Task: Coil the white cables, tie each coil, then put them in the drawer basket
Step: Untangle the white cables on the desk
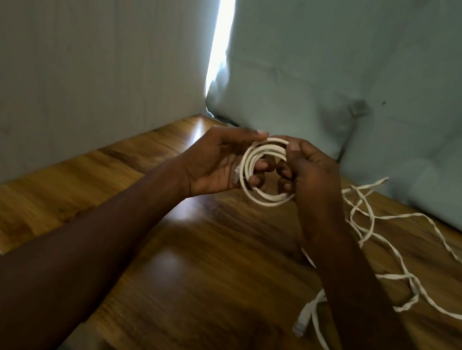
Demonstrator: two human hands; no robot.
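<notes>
- Coil of white cable held up over the bench, toward its far edge, a few loops wound, not tied yet.
- Left hand: fingers curled through the ring, thumb over the top, gripping the coil's left side; clear plug sits against the palm.
- Right hand: fingers curled round the coil's right side, fingertips inside the ring, thumb pinching the top.
- Loose cable trails in tangled loops across the right side of the bench, running off its right edge; a second plug lies near the front edge, beside the right forearm.
- Cannot tell whether the loose length is one cable or several, nor which joins the coil.
- Handling, judged: light, flat, limp cable with some spring, so loops likely pop open if grip slackens; tangles may snag when pulled.
- Best hold: pinch all loops together at one spot, feed slack with the other hand; avoid tugging on the plug clips, likely brittle.
- Drawer basket not in view.
- Grey cloth backdrop behind the bench, bright gap at the corner.
</notes>
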